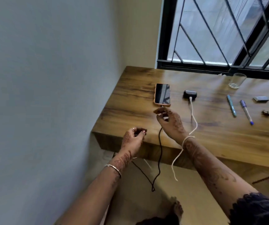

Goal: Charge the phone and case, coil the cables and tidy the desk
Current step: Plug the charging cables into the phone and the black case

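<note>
Beside the phone (162,95) on the table (211,135), the right hand (171,119) pinches a black cable (160,153); the left hand (133,138) seems curled around something thin, while a white cable (193,120) crosses the right wrist.

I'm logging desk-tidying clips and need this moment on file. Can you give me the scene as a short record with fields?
surface: wooden desk under a barred window
phone: flat, screen up, orange case
black cable: hangs off the desk edge, looping below
earbud case: white cable plugged in
white cable path: trails over the right wrist, off the edge
right hand: just below the phone, pinching the black cable's end
left hand: at the desk edge, fingers closed; contents unclear
clutter: glass, two pens
</note>
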Motion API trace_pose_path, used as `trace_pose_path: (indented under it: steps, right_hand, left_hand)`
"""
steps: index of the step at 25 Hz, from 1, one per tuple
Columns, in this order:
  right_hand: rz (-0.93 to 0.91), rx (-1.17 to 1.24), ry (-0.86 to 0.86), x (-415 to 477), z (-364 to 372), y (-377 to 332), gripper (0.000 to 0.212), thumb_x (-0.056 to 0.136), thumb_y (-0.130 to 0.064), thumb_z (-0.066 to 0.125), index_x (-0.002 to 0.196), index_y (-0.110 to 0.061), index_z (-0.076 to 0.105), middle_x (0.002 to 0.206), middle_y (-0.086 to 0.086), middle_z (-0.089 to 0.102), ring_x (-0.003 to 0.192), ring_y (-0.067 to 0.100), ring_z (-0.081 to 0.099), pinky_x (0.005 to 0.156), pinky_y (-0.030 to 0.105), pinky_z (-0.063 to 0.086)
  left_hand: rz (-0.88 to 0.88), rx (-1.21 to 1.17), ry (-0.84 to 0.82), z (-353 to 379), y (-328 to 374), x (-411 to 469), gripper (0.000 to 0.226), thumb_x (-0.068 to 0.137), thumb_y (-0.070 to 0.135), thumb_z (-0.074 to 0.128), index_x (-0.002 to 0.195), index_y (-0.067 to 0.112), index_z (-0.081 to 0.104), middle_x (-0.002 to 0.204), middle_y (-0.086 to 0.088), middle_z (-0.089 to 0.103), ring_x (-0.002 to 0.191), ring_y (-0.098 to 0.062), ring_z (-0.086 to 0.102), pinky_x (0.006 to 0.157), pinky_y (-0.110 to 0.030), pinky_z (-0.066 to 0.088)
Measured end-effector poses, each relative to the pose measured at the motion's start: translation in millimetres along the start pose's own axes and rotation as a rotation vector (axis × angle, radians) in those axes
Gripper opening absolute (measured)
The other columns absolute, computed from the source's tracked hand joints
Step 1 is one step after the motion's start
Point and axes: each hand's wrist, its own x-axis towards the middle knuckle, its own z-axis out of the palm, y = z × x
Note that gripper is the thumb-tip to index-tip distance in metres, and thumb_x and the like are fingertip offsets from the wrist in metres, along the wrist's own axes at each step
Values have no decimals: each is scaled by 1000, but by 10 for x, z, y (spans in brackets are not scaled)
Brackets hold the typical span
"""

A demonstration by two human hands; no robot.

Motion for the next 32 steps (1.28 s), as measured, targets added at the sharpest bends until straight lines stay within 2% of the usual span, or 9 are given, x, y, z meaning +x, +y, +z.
trace_pose_path:
  steps: [6, 10, 13, 15, 21, 23, 26, 29, 32]
  right_hand:
    - [52, 22, -280, -794, 804, -373, 24, 86, -4, 58, 95, -24, 69, 93, -11, 67, 85, -4, 60, 78, 5, 46]
    - [148, -73, -599, -1036, 1266, -162, 34, 90, -3, 48, 110, -22, 68, 114, -4, 68, 109, 9, 62, 103, 29, 46]
    - [99, -323, -851, -1050, 1633, 134, 51, 96, -12, 40, 146, -20, 36, 151, 1, 37, 140, 17, 32, 114, 21, 17]
    - [62, -389, -928, -966, 1875, 272, 60, 97, -19, 38, 152, -16, 15, 160, 6, 16, 147, 19, 16, 115, 20, 8]
    - [47, -529, -1021, -683, 2495, 531, 43, 100, -25, 36, 140, -9, 41, 148, 16, 34, 137, 34, 33, 108, 35, 28]
    - [80, -520, -1051, -621, 2625, 657, 40, 100, -18, 38, 137, -4, 41, 146, 19, 36, 134, 36, 37, 107, 38, 32]
    - [183, -437, -1031, -545, 2714, 700, 33, 99, -11, 38, 129, 0, 43, 136, 20, 45, 124, 31, 45, 97, 34, 36]
    - [158, -405, -1048, -500, 2788, 662, 27, 103, -21, 31, 119, -7, 48, 123, 14, 48, 111, 25, 47, 82, 24, 31]
    - [197, -331, -1001, -495, 2843, 659, 44, 103, -33, 27, 135, -8, 45, 139, 13, 46, 124, 27, 45, 93, 22, 30]
  left_hand:
    - [-211, -78, 107, -739, -825, -469, 13, 91, 24, 57, 91, 21, 69, 96, -4, 72, 87, -18, 65, 79, -35, 54]
    - [-435, -168, 137, -927, -1372, -463, 18, 91, 14, 53, 97, 10, 69, 93, -10, 70, 78, -21, 62, 74, -31, 51]
    - [-554, -248, 138, -948, -1670, -265, 19, 90, 12, 52, 97, 8, 68, 94, -16, 71, 72, -21, 62, 71, -31, 53]
    - [-585, -286, 129, -928, -1780, -42, 19, 92, 12, 50, 100, 9, 66, 88, -11, 70, 69, -20, 63, 66, -28, 53]
    - [-767, -554, 249, -870, -1972, 553, 26, 96, 4, 40, 75, 7, 55, 70, -8, 64, 66, -22, 54, 60, -29, 40]
    - [-787, -752, 286, -865, -2116, 662, 24, 97, 0, 36, 93, -2, 60, 83, -12, 67, 73, -22, 57, 68, -31, 46]
    - [-781, -964, 334, -796, -2183, 700, 37, 95, -8, 31, 127, -7, 49, 126, -26, 56, 105, -33, 57, 99, -39, 43]
    - [-792, -980, 421, -762, -2102, 729, 32, 92, -13, 27, 90, -4, 58, 104, -30, 57, 117, -34, 53, 91, -39, 41]
    - [-803, -1031, 472, -810, -2054, 781, 30, 74, -19, 26, 66, 5, 43, 75, -17, 49, 87, -29, 55, 83, -38, 41]
